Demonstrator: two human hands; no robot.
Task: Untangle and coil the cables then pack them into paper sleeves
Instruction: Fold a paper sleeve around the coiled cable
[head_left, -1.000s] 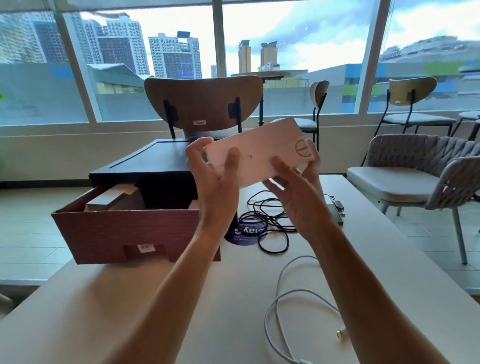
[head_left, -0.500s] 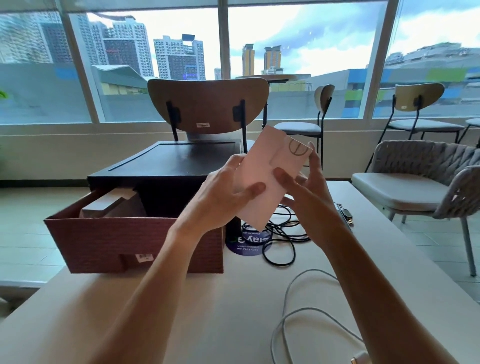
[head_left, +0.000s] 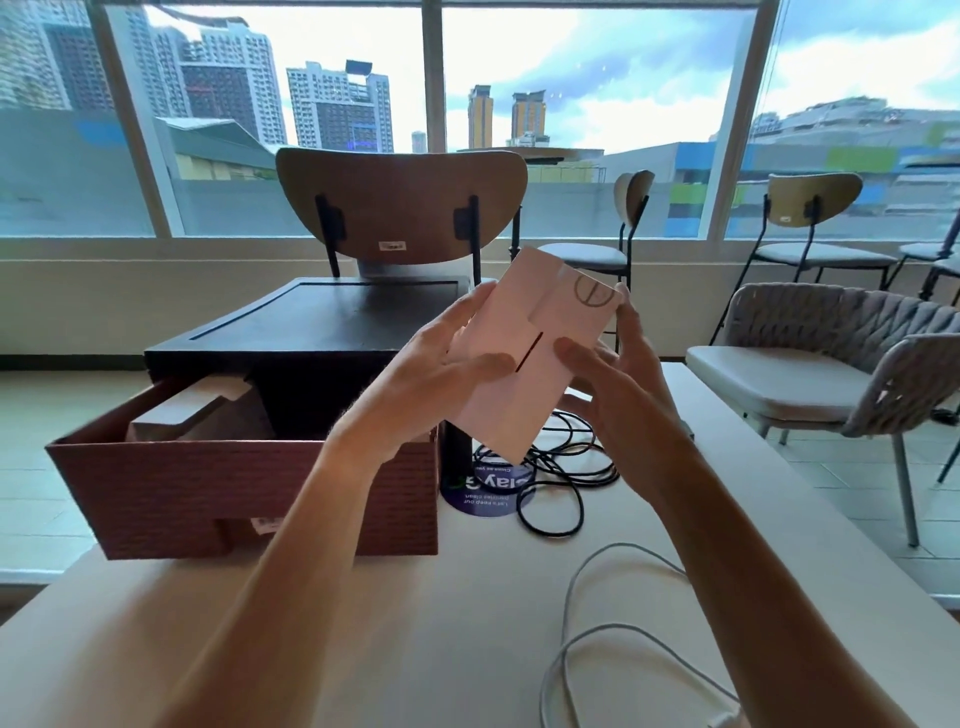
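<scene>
A pale paper sleeve (head_left: 524, 343) with a round mark near its top is held up above the table, tilted with its top to the right. My left hand (head_left: 441, 374) grips its left edge, thumb across the front. My right hand (head_left: 613, 374) holds the right edge, thumb on the front and fingers behind. A tangled black cable (head_left: 561, 467) lies on the table under the sleeve. A white cable (head_left: 597, 603) loops at the near right of the table.
A brown cardboard box (head_left: 249, 493) with more folded sleeves (head_left: 182, 415) inside stands at the left, a black box (head_left: 332, 322) behind it. A blue round sticker (head_left: 488, 493) lies by the black cable. Chairs stand behind and to the right of the table (head_left: 415, 623).
The sleeve has turned from nearly level to steeply tilted, and both hands have shifted their grip along its edges. The view has moved slightly.
</scene>
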